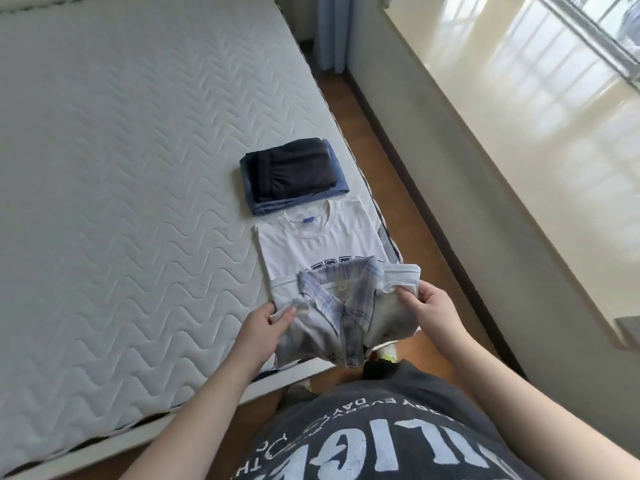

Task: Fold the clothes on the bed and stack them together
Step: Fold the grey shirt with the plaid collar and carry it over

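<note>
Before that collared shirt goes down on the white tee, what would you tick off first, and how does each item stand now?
1. Left hand grips the plaid-collared shirt at its left edge: ok.
2. Right hand grips its right edge: ok.
3. Shirt folded compactly, collar on top: ok, though a plaid strip hangs down at the near edge.
4. White T-shirt lies flat and folded on the mattress: ok.
5. Dark folded pile merged with the white tee: not ok, it sits apart, beyond it.
6. Room from the mattress edge: cannot tell, the tee lies close to it.
</note>
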